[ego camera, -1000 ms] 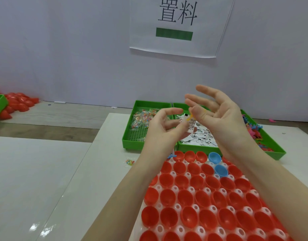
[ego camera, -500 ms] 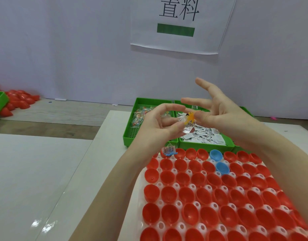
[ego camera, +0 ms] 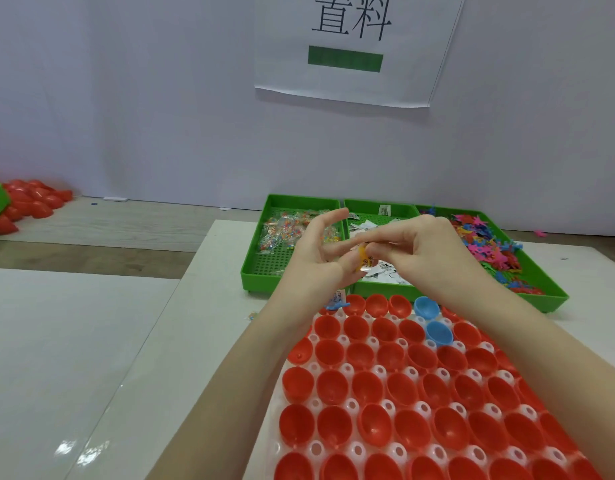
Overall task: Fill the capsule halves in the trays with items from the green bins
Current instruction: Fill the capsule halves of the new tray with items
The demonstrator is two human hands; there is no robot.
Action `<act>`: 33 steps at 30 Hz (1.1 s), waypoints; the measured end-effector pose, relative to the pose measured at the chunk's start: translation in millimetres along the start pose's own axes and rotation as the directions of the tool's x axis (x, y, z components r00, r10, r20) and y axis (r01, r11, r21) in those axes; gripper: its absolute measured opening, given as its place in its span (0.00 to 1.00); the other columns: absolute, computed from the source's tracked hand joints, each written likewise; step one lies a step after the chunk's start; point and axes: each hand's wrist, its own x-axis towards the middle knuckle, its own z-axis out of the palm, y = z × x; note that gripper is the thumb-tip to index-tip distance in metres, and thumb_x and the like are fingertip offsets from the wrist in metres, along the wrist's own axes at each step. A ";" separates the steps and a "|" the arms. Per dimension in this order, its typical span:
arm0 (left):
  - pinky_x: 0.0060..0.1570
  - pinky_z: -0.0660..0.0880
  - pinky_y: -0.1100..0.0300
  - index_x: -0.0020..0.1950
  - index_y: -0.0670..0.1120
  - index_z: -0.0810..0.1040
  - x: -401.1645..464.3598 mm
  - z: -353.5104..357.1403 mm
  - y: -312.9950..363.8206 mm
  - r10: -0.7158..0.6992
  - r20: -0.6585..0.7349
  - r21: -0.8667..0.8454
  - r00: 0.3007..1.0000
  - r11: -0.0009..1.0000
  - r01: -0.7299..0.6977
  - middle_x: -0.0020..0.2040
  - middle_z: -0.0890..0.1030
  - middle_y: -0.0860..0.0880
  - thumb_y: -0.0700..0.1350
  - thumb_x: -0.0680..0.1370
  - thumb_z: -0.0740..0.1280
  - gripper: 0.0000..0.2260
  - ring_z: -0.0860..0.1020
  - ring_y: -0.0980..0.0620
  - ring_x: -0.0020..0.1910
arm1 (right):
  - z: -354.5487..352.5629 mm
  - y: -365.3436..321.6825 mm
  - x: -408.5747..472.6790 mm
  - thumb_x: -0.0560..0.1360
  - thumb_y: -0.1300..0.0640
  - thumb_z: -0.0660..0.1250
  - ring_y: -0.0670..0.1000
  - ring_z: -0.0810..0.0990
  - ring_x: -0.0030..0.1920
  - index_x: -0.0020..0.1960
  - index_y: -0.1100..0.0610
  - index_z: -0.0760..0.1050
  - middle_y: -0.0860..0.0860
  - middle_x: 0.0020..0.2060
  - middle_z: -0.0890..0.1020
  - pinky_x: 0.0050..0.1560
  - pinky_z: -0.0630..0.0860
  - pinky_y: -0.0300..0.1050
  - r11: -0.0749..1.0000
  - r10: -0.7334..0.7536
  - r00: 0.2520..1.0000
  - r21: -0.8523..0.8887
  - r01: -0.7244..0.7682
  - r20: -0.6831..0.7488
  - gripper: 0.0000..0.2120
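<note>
Small orange plastic toy (ego camera: 362,258) pinched between both hands — left hand (ego camera: 316,258) and right hand (ego camera: 427,249) — held above the green plastic bins (ego camera: 264,271), just behind the white tray of red capsule halves (ego camera: 385,386).

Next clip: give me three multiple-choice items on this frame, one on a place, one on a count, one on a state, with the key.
1. Where do the three green plastic bins stand?
A. beyond the capsule tray
B. left of it
C. on it

2. How many blue capsule halves show among the red capsule halves?
A. none
B. two
C. five

3. What is the small orange item doing?
A. lying in a bin
B. sitting in a capsule
C. pinched between both hands

Key: A, bins sit past the tray's far edge; B, two adjacent blue cups; C, left hand and right hand meet on it.
</note>
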 end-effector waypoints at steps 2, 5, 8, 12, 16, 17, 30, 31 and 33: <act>0.45 0.78 0.68 0.62 0.54 0.68 1.3 3.4 -1.6 -0.049 -0.019 -0.026 0.999 0.998 0.049 0.57 0.76 0.48 0.35 0.78 0.61 0.17 0.79 0.56 0.52 | 3.8 5.3 0.4 0.72 0.61 0.69 0.46 0.82 0.41 0.46 0.53 0.83 0.47 0.38 0.84 0.48 0.77 0.44 1.000 0.004 0.999 -0.020 -0.005 -0.032 0.06; 0.50 0.75 0.67 0.57 0.52 0.72 4.9 1.9 -5.3 0.059 -0.095 0.274 0.994 0.961 -0.031 0.57 0.76 0.52 0.38 0.79 0.61 0.11 0.76 0.55 0.54 | 7.4 15.6 3.6 0.73 0.62 0.68 0.43 0.79 0.37 0.39 0.51 0.81 0.43 0.32 0.80 0.40 0.73 0.32 0.999 0.047 0.997 0.004 -0.046 -0.057 0.08; 0.59 0.68 0.62 0.60 0.49 0.75 7.0 -6.3 -15.8 0.235 -0.065 0.730 0.970 0.674 -0.114 0.59 0.76 0.54 0.44 0.78 0.63 0.11 0.72 0.56 0.59 | 15.3 25.6 4.0 0.73 0.63 0.68 0.47 0.79 0.39 0.36 0.50 0.79 0.47 0.34 0.81 0.42 0.73 0.39 0.995 0.104 0.995 -0.009 -0.104 -0.001 0.11; 0.60 0.57 0.56 0.66 0.52 0.69 6.1 -7.9 -35.8 0.130 0.059 0.950 0.990 0.297 -0.095 0.62 0.74 0.55 0.56 0.77 0.63 0.19 0.67 0.54 0.65 | 29.3 36.6 1.3 0.73 0.63 0.68 0.49 0.78 0.41 0.44 0.57 0.82 0.52 0.40 0.83 0.45 0.72 0.41 0.988 0.134 0.988 -0.092 -0.127 0.075 0.05; 0.58 0.56 0.54 0.67 0.53 0.67 5.9 -6.3 -46.0 0.050 0.087 0.971 0.995 0.217 -0.096 0.58 0.77 0.55 0.58 0.76 0.62 0.21 0.67 0.51 0.63 | 34.4 38.7 1.4 0.72 0.64 0.69 0.48 0.75 0.39 0.44 0.58 0.83 0.48 0.36 0.78 0.43 0.70 0.42 0.990 0.123 0.990 -0.083 -0.117 0.071 0.04; 0.58 0.55 0.53 0.67 0.53 0.67 6.1 -6.7 -46.6 0.039 0.087 0.970 0.995 0.224 -0.094 0.57 0.77 0.55 0.58 0.77 0.61 0.21 0.67 0.51 0.62 | 35.6 38.8 1.2 0.72 0.65 0.69 0.46 0.74 0.37 0.44 0.59 0.83 0.47 0.35 0.77 0.41 0.69 0.40 0.991 0.114 0.991 -0.074 -0.109 0.068 0.05; 0.53 0.53 0.55 0.64 0.53 0.68 8.8 -9.5 -51.3 0.071 0.113 0.940 0.991 0.315 -0.130 0.56 0.77 0.55 0.54 0.76 0.64 0.18 0.68 0.54 0.60 | 40.9 37.2 -0.1 0.65 0.69 0.70 0.49 0.81 0.39 0.45 0.59 0.82 0.53 0.38 0.84 0.46 0.77 0.46 0.991 0.036 0.989 -0.130 -0.017 0.146 0.11; 0.53 0.53 0.56 0.64 0.53 0.69 8.9 -9.5 -51.7 0.076 0.116 0.939 0.990 0.318 -0.134 0.55 0.77 0.55 0.54 0.76 0.64 0.17 0.69 0.54 0.60 | 40.7 37.2 -0.2 0.65 0.70 0.69 0.48 0.81 0.39 0.44 0.59 0.82 0.52 0.37 0.84 0.45 0.77 0.46 0.990 0.019 0.990 -0.141 0.001 0.142 0.11; 0.52 0.53 0.56 0.62 0.52 0.70 8.8 -9.6 -52.0 0.091 0.120 0.936 0.989 0.321 -0.143 0.54 0.78 0.54 0.53 0.76 0.65 0.16 0.70 0.54 0.59 | 40.7 37.1 -0.2 0.66 0.69 0.68 0.49 0.82 0.42 0.44 0.58 0.83 0.52 0.38 0.85 0.45 0.77 0.46 0.977 -0.040 0.983 -0.198 0.076 0.180 0.11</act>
